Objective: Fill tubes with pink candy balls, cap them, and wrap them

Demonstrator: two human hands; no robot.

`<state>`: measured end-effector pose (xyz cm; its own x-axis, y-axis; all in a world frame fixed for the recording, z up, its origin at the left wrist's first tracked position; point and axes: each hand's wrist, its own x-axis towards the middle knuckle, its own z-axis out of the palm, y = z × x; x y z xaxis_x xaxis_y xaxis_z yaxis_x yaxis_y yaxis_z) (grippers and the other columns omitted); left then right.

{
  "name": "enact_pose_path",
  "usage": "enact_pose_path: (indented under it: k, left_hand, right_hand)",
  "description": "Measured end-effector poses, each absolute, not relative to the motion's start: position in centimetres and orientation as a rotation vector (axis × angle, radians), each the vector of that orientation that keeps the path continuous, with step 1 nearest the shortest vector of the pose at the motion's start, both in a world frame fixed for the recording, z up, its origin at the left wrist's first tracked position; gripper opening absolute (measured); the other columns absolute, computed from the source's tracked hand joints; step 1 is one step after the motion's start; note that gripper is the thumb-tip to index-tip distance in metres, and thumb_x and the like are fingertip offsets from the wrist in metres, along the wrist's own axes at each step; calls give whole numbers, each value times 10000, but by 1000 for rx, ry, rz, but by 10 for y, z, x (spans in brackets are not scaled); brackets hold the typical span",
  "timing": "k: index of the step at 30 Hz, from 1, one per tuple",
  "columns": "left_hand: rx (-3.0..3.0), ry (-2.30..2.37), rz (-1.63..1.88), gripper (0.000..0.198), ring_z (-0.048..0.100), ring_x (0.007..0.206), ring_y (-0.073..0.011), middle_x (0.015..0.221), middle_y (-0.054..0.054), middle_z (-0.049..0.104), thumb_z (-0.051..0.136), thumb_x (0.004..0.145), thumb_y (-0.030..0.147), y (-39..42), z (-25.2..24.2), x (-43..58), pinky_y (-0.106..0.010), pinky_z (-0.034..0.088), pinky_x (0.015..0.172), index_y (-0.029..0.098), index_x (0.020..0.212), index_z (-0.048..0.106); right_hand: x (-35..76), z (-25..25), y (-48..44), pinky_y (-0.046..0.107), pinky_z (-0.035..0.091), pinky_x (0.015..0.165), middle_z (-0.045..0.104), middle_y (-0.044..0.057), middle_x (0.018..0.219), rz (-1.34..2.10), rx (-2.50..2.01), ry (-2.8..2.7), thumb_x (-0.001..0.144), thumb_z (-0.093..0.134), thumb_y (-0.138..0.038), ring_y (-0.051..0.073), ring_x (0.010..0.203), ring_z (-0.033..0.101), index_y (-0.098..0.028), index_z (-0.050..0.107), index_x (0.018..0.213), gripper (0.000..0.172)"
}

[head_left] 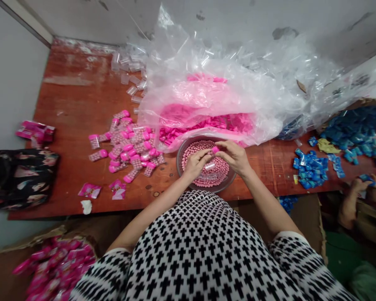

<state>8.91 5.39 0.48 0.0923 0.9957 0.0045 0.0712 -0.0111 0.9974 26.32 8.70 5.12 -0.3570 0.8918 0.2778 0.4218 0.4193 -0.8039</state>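
Observation:
Both hands meet over a dark round bowl (181, 175) of small pink beads (194, 148). My right hand (235, 158) pinches a bright pink cap (215, 149) between thumb and forefinger. Against it, my left hand (196, 164) has its fingers closed together; what they hold is hidden. Clear plastic tubes (209, 166) lie on the beads below my hands. To the left is a pile of bead-filled tubes with pink caps (134, 144). Behind the bowl, a large clear plastic bag (188, 94) lies open with many loose pink caps (213, 122) inside.
Empty clear tubes (133, 62) lie at the back of the wooden table (72, 100). Blue wrapped packets (311, 168) are heaped at right, near another person's hands (360, 184). Pink packets (61, 267) fill a box at lower left. A flowered black bag (34, 177) rests at the left edge.

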Motion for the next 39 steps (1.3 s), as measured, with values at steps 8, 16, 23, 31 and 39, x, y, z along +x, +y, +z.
enact_pose_path:
  k: [8,16,23,31,39]
  left_hand:
    - [1535,1190,1186,253,668,847,-170,950,-63,720,544,846,338,54,7,82,-281,513,781,176,965,698]
    - [1475,1194,1157,236,666,859,-185,939,-66,725,587,810,341,55,10,84,-305,508,806,190,930,723]
    - [753,1130,1241,398,666,885,-205,1074,-72,693,647,745,403,53,2,83,-361,531,802,185,1076,678]
    - [1375,1107,1198,246,631,969,-208,978,-66,714,626,783,373,44,9,79,-391,463,930,220,945,728]
    - [1347,1151,1208,254,613,1020,-201,1026,-60,701,566,822,357,34,3,82,-392,444,967,210,967,715]
  right_hand:
    - [260,44,81,300,477,702,596,47,805,690,-972,-2182,861,568,-294,159,760,560,-190,594,966,150]
    - [255,45,79,344,480,767,625,70,840,866,-1081,-2099,848,574,-338,183,810,576,-199,628,899,158]
    - [258,43,72,388,484,913,666,29,1098,1696,-1035,-1138,676,752,-363,190,986,626,-266,638,1057,410]
    - [256,34,71,283,539,712,678,8,839,1986,-1087,-918,651,761,-374,128,739,626,-204,675,919,328]
    - [234,28,61,408,546,790,660,0,711,2141,-1089,-654,638,731,-328,160,720,618,-168,658,752,210]
